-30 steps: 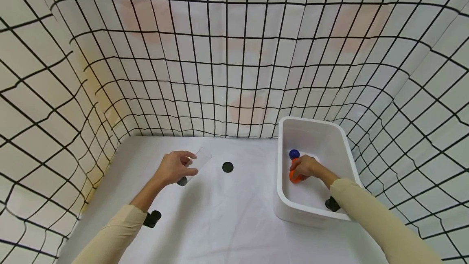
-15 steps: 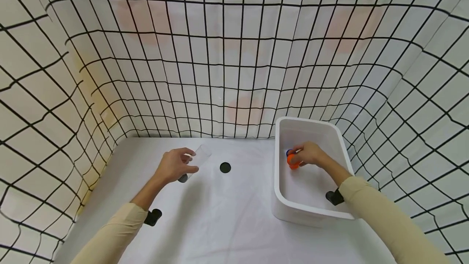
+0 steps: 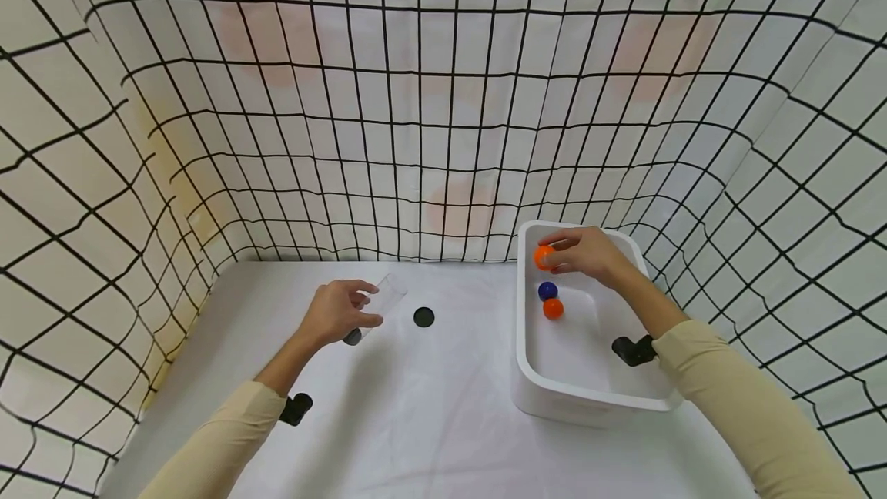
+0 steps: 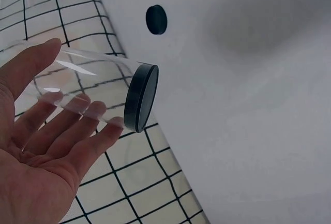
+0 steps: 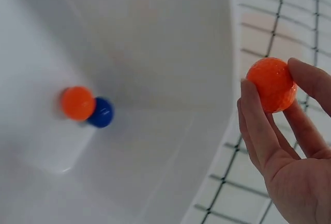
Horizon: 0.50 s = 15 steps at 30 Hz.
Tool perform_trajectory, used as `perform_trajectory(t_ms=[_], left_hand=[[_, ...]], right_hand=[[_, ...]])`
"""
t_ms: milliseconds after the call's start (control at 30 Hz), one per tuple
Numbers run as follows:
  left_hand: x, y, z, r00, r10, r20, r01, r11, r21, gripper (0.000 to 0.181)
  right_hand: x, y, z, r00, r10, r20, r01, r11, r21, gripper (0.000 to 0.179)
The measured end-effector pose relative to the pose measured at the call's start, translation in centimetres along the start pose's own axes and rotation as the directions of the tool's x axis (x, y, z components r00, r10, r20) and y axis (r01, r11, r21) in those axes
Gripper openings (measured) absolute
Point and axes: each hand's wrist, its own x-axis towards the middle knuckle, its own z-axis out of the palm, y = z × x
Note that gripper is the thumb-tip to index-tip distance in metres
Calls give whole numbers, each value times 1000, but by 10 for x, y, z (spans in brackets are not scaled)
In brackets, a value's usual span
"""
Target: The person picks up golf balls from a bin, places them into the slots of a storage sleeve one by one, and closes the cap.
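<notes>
My left hand (image 3: 334,314) grips a clear tube (image 4: 98,79) with a black cap (image 4: 141,98) on its lower end, held tilted above the white table. Thumb and fingers wrap its sides, and its far end looks uncapped in the head view. Over the back part of the white bin, my right hand (image 3: 585,254) pinches an orange golf ball (image 5: 272,85) between thumb and fingertips. Down on the bin floor, a blue ball (image 3: 548,291) and a second orange ball (image 3: 553,309) lie side by side.
The white bin (image 3: 524,360) stands on the right of the table. A loose black cap (image 3: 424,317) lies on the table between tube and bin. Black netting (image 3: 443,129) encloses the back and both sides. Each wrist carries a small black camera.
My right hand has picked an orange ball off the bin floor and raised it up and back, uncovering the blue ball and the other orange one. The left hand has barely moved.
</notes>
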Motion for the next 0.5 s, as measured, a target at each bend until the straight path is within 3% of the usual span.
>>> perform_trajectory(t_ms=[200, 500], left_hand=[[7, 11, 3, 1000, 22, 1, -22, 1000, -17, 45], [13, 35, 13, 997, 69, 28, -68, 997, -25, 43]], right_hand=[[-7, -32, 12, 998, -59, -2, 59, 998, 23, 46], [-3, -63, 52, 987, -161, 25, 159, 984, 82, 43]])
